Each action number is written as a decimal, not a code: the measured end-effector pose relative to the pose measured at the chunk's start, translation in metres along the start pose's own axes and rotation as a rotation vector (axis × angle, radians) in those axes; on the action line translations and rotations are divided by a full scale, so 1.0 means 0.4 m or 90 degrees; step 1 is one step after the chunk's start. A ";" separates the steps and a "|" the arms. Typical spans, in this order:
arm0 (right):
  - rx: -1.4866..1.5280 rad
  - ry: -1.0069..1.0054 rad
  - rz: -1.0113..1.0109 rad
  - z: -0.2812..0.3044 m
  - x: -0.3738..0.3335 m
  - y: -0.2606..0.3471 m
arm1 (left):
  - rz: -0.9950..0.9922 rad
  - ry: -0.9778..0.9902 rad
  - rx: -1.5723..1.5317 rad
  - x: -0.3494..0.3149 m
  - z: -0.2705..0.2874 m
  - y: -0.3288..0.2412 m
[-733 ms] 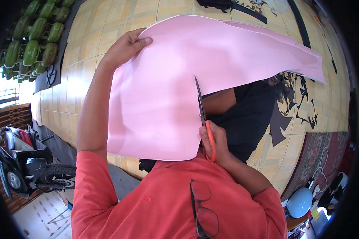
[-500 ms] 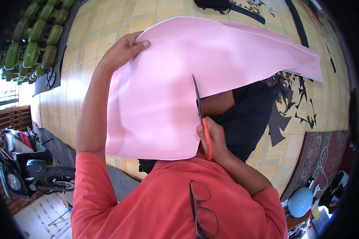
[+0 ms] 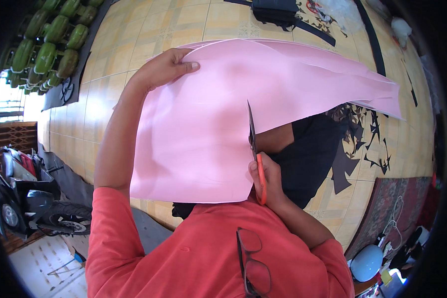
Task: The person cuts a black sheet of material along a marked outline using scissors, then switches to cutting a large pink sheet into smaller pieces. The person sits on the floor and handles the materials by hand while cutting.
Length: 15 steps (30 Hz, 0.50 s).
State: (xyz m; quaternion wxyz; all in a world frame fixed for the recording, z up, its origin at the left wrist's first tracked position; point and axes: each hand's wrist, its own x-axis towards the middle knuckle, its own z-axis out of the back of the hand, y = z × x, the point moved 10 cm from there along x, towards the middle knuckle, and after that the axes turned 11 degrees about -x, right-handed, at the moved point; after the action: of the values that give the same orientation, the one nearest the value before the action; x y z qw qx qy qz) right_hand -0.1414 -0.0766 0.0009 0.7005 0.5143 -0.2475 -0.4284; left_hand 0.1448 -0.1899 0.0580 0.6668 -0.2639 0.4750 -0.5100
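Observation:
A large pink sheet spreads over my lap, its right part curling away in folded layers. My left hand pinches the sheet's upper left edge, thumb on top and the fingers hidden beneath. In my right hand are scissors with orange handles and dark blades. The blades point away from me, lying at the end of a cut that separates the sheet's near left part from its right part. One blade lies over the pink surface; the lower one is mostly hidden.
Dark scraps lie on the tiled floor at the right. A black bag rests at the far side. Green gas cylinders are stacked far left, with a motorcycle nearer. A patterned rug and a light blue helmet are near right.
The sheet's far edge and my left hand sit lower in view, with more of the folded layer behind showing. The scissors remain in the cut and have shifted slightly in view.

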 end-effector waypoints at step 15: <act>0.033 0.047 0.018 -0.010 -0.022 0.005 | 0.085 0.200 -0.038 0.001 -0.006 0.011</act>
State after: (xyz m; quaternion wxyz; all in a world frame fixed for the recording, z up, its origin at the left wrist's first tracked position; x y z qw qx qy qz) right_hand -0.1419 -0.0667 0.0022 0.7017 0.5440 -0.2395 -0.3928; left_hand 0.1444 -0.1884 0.0533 0.6085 -0.1683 0.6046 -0.4856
